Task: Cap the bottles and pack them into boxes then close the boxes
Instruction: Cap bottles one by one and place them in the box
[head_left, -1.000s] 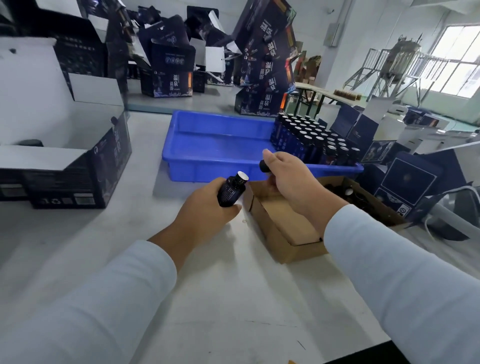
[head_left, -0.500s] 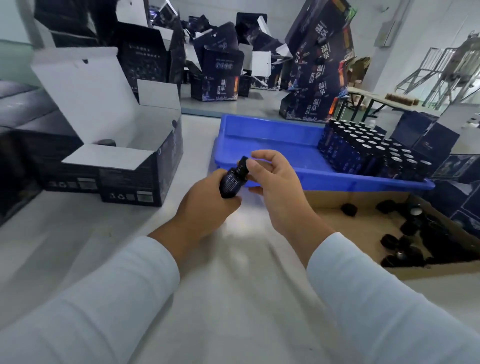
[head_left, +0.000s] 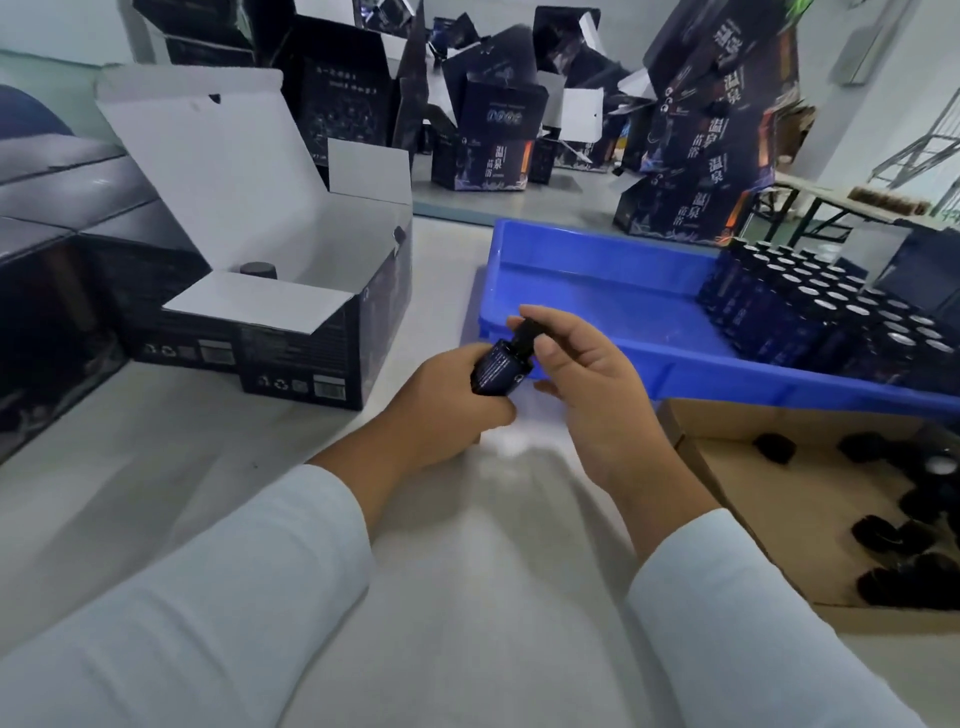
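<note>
Inside the open dark printed cardboard box (head_left: 291, 332) with white flaps, at the left of the white table (head_left: 467, 545), only the black top of one bottle shows; the black caps (head_left: 774, 448) in the brown cardboard tray (head_left: 779, 499) at the right are blurred, and that tray is cut off by the frame edge. The left hand (head_left: 447, 410) grips the body of a small dark blue labelled bottle (head_left: 497, 368), tilted, above the table, just before the blue plastic crate (head_left: 597, 270) holding rows of dark bottles (head_left: 831, 317); the right hand (head_left: 587, 384) pinches the bottle's black cap (head_left: 523, 336) between thumb and forefinger, its other fingers loosely curved.
</note>
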